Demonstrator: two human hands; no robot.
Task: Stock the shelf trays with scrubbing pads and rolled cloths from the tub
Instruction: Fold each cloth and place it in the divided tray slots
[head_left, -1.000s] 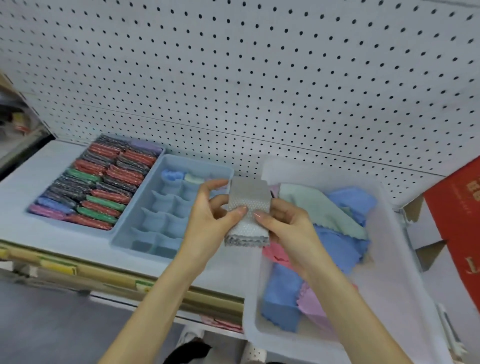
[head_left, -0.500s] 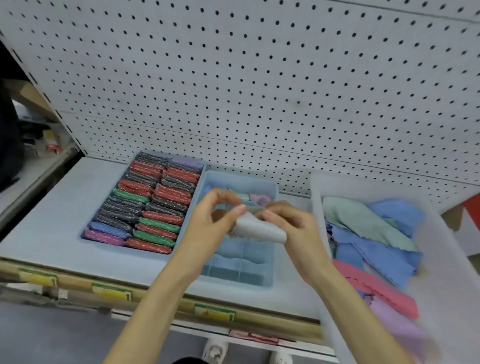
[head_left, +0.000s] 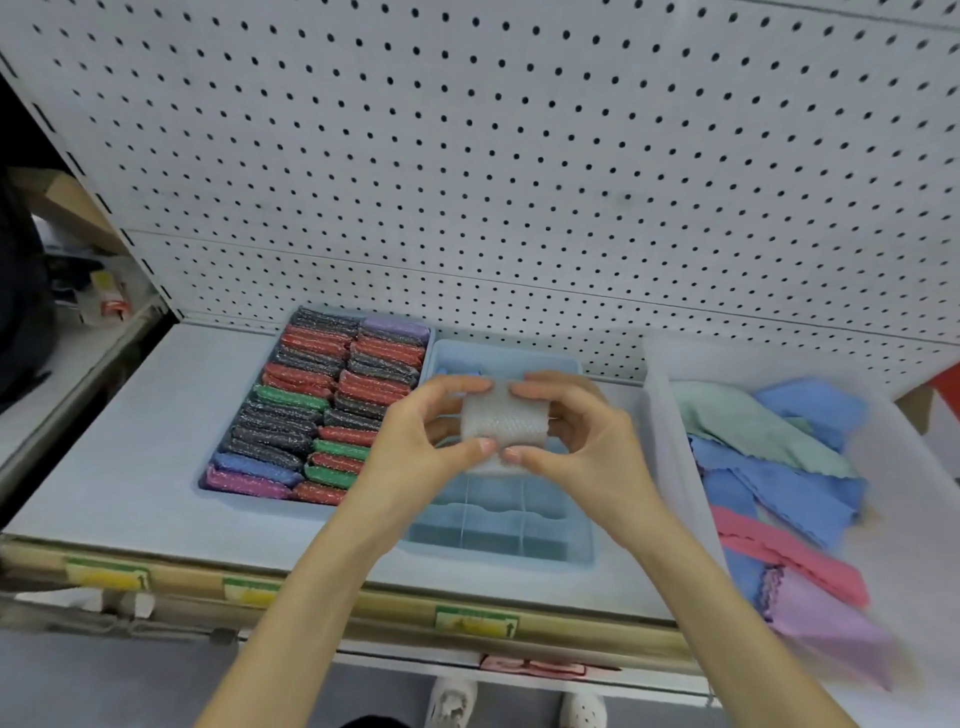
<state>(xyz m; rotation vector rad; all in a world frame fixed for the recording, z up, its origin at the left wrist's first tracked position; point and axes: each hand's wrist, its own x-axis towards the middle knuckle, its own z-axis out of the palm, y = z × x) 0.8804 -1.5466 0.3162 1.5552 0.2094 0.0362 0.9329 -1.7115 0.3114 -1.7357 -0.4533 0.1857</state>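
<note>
Both hands meet at frame centre over the divided tray (head_left: 519, 557), sharing one small grey cloth (head_left: 504, 423) gathered into a short roll. The left hand (head_left: 410, 447) pinches its left end between thumb and forefinger. The right hand (head_left: 587, 447) pinches the right end the same way, its other fingers curled behind. The cloth is held up above the tray's middle cells, and I can't tell whether it touches them. Just left of it the pad tray (head_left: 260, 501) is packed with two rows of pads (head_left: 311, 374) in red, grey, green, blue and purple. At the right edge the tub (head_left: 670, 457) holds loose cloths (head_left: 800, 488) in blue, mint, pink and lilac. Everything sits on the shelf (head_left: 130, 441) below a pegboard (head_left: 519, 156).
</note>
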